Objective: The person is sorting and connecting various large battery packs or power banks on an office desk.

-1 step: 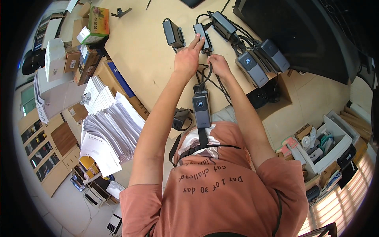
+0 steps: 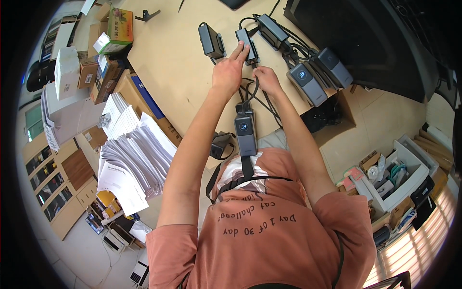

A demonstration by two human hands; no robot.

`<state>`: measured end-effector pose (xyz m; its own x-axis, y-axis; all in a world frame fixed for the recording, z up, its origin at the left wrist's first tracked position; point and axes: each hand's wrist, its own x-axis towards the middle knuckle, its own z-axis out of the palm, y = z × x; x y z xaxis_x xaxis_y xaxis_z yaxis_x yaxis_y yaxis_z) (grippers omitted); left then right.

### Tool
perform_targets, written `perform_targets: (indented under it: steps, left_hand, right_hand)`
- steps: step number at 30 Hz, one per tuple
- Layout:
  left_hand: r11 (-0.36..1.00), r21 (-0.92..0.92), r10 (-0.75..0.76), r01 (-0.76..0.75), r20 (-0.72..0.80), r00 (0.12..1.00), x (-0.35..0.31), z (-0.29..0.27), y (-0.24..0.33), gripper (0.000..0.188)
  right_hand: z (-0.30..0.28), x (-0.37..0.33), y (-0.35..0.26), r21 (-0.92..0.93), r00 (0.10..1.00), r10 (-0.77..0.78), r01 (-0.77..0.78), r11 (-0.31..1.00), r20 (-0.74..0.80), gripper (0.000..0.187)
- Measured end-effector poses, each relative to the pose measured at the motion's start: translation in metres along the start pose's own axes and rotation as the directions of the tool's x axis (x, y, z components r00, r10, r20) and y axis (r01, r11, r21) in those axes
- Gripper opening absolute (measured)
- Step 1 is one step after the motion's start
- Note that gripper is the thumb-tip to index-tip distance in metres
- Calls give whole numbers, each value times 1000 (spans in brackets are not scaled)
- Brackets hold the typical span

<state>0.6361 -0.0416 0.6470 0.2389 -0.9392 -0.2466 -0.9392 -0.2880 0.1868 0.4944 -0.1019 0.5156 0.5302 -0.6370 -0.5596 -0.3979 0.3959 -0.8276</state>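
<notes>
My left hand [image 2: 228,73] lies over a slim black box-shaped device [image 2: 249,48] on the table. Two of its fingers stretch out, slightly spread, and press flat on the device's top; the rest are partly hidden. Just below the device's near end, my right hand [image 2: 267,80] has its fingers closed around a black cable [image 2: 254,70] that runs to the device. A dark grey power bank [image 2: 246,132] with a lit round display hangs in front of my chest, with cables at its far end. Left of the device stands another black box [image 2: 209,41].
At the right of the table [image 2: 166,58] are a black box [image 2: 272,30] with bundled cables and two grey power banks [image 2: 308,85]. A large black screen [image 2: 365,43] stands beyond them. Stacked papers [image 2: 137,161] and cardboard boxes [image 2: 144,103] are on my left; a filled white bin [image 2: 402,173] is on my right.
</notes>
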Motion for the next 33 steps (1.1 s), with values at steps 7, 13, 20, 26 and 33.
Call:
perform_targets:
  steps: [7,13,20,26,33]
  left_hand:
    - [1000,1,-3,3,24,1000,-1,-4,3,94]
    - [997,77,3,-9,78,997,2,-10,2,94]
    - [990,138,0,-22,162,987,1,-17,3,94]
    - [700,-714,-203,6,-190,961,-60,21,1,52]
    - [508,-812,-323,288,130,937,-202,72,37,78]
  right_hand:
    - [6,-8,-4,82,998,-35,39,996,-49,25]
    - [9,-6,-10,81,992,-65,74,994,-105,25]
    - [-3,-13,-29,1,998,-30,30,1000,-61,26]
    - [-1,-89,-14,341,993,-15,55,939,-119,34]
    - [36,-120,-11,341,982,-182,186,921,-44,24]
